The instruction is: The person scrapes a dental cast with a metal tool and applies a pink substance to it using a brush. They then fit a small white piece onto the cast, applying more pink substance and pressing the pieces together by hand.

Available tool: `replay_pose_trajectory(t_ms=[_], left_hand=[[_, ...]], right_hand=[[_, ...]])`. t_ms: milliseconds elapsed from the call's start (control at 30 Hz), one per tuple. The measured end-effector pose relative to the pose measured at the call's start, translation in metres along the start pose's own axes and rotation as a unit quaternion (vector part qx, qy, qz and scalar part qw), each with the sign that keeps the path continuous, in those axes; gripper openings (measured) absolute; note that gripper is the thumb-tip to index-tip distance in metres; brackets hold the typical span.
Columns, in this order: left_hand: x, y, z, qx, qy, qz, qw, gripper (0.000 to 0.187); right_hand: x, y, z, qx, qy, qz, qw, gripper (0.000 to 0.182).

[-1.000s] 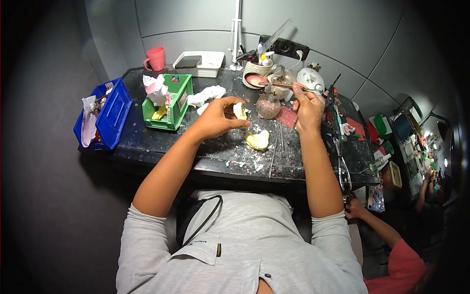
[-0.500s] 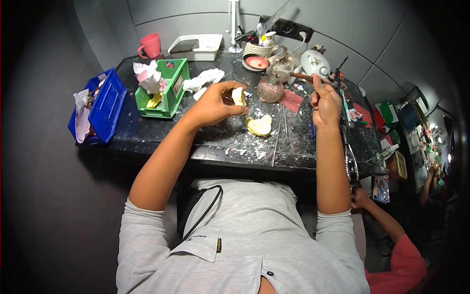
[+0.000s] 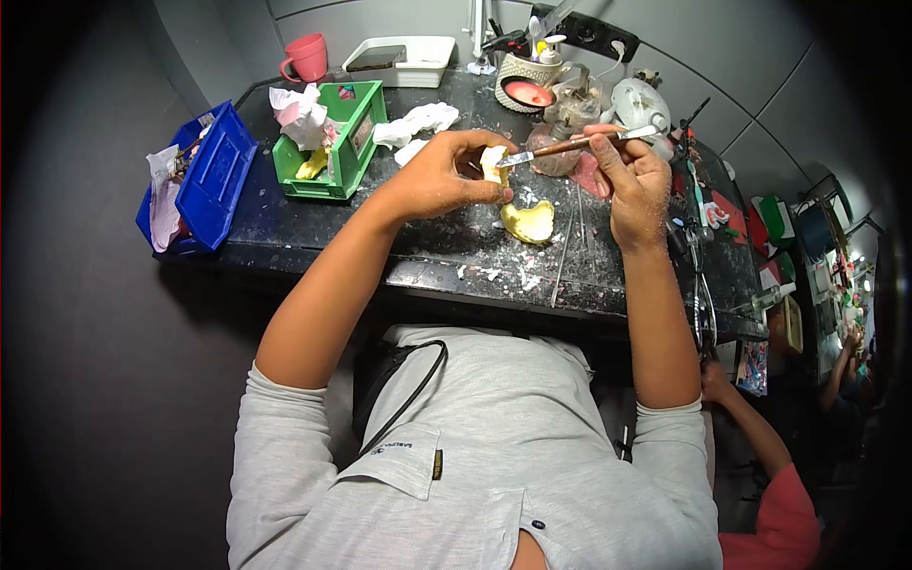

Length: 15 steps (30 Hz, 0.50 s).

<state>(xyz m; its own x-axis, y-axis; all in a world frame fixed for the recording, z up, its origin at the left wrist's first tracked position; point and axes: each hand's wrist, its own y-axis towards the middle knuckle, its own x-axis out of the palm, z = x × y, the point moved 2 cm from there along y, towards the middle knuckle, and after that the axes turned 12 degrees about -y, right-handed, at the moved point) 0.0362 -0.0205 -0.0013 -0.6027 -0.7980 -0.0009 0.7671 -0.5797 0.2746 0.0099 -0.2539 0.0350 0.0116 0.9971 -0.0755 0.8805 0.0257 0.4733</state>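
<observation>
Between the thumb and fingers of my left hand (image 3: 451, 178) is a small pale yellow piece (image 3: 494, 163), held above the dark bench (image 3: 427, 249). My right hand (image 3: 631, 180) grips a spatula (image 3: 573, 146) with a brown handle and metal ends. The spatula's left blade touches the pale yellow piece. A second yellow piece (image 3: 529, 222), curved like an arch, lies on the bench just below my left hand. White scraps are scattered around it. Behind my right hand stand a glass burner (image 3: 554, 155) and a pink sheet (image 3: 589, 175).
At the left are a blue bin (image 3: 214, 180) and a green bin (image 3: 356, 142). Farther back are a pink mug (image 3: 306, 58), a white tray (image 3: 427, 62) and a round basket (image 3: 513, 81). A co-worker's arm (image 3: 755, 418) shows at the lower right.
My right hand has turned the spatula and brought its blade onto the piece in my left hand. The camera view has shifted, so the bench things appear farther right and higher.
</observation>
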Motion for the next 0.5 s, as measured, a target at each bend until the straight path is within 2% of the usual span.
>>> replay_pose_trajectory(t_ms=[500], left_hand=[[0.0024, -0.0006, 0.0028, -0.004, 0.02, 0.015, 1.0, 0.052]], right_hand=[[0.0024, -0.0011, -0.0002, -0.034, -0.029, 0.008, 0.999, 0.018]])
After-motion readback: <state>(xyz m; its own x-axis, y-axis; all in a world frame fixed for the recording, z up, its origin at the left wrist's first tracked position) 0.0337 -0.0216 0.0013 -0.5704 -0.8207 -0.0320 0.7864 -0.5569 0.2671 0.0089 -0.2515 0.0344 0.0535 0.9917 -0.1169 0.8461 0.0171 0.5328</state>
